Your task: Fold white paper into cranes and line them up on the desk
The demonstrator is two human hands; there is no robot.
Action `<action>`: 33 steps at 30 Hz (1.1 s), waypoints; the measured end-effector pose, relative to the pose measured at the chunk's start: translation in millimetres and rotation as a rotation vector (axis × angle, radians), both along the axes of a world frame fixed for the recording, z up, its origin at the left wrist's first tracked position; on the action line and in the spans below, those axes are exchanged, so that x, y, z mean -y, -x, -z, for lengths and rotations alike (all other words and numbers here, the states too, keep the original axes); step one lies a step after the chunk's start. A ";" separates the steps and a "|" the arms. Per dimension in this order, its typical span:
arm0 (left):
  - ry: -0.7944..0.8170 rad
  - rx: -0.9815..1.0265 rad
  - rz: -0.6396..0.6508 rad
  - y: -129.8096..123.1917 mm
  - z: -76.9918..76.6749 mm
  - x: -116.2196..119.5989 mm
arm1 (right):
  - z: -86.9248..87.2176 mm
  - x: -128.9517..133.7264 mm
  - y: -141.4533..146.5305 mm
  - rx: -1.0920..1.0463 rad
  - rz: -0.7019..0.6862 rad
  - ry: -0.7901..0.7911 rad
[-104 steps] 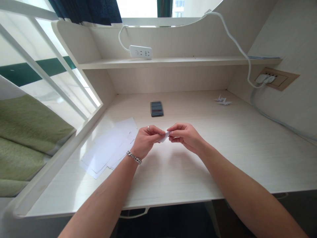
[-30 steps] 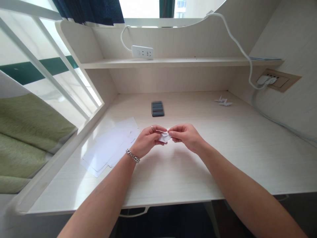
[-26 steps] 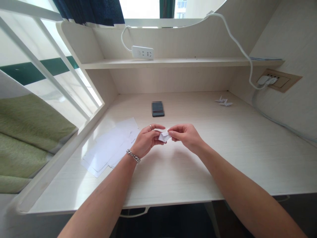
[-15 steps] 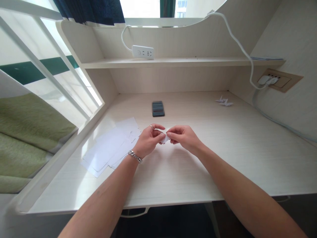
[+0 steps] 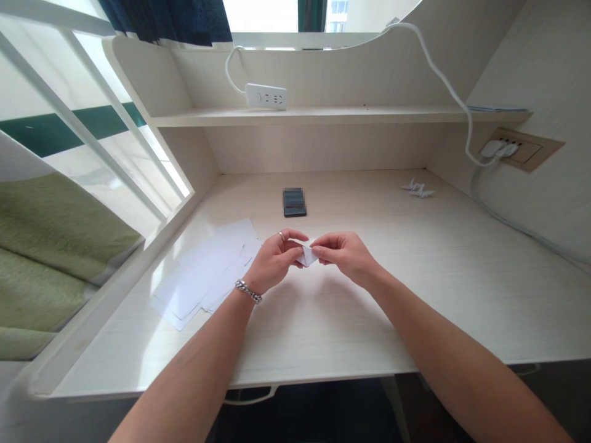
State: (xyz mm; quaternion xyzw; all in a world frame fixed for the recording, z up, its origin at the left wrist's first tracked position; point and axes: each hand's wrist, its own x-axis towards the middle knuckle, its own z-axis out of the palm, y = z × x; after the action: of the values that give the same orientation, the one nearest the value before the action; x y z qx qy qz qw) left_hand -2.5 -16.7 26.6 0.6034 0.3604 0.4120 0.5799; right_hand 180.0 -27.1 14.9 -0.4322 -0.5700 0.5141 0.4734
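Between my two hands is a small folded piece of white paper, held just above the desk. My left hand pinches its left side between thumb and fingers; a ring and a chain bracelet are on this hand and wrist. The paper's right corner is in the fingertips of my right hand, closed in a pinch. Fingers hide part of the folds. Folded paper cranes stand at the back right of the desk.
White paper sheets lie loosely stacked left of my hands. A dark phone-like object, partly blurred, rests behind them. A power strip sits on the shelf; its white cable runs to a wall socket at right.
My left hand has shifted slightly left and turned a little. More of the folded paper shows between the hands, while both keep their pinch on it.
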 end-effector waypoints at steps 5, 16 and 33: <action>0.076 0.094 -0.036 -1.3 1.6 -0.9 | -1.4 0.7 2.0 0.034 0.046 -0.041; -0.063 0.025 -0.132 -4.5 4.7 0.0 | -3.9 1.4 3.5 -0.049 0.070 0.078; -0.104 -0.003 -0.198 -3.6 5.6 -2.4 | 0.7 -4.7 -7.4 0.114 0.019 -0.021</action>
State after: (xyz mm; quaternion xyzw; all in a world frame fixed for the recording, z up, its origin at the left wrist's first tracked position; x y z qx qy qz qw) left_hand 1.1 -14.3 21.0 0.5945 0.3973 0.4846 0.5038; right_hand 187.4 -22.4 14.1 -0.4611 -0.5974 0.4780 0.4494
